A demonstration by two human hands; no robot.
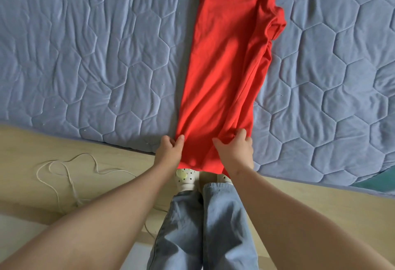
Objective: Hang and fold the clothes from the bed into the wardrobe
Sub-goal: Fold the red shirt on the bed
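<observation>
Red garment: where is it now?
Head view, centre: the red garment lies lengthwise on the blue quilted bed cover, near end overhanging, held by the left hand and right hand.

Mattress (85, 56) open either side of red garment (224, 67); cord (72, 184) on floor (25, 141).

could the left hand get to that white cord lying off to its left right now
Probably not right away: the left hand is busy pinching the red garment. Otherwise the white cord lies in the open, with nothing between.
</observation>
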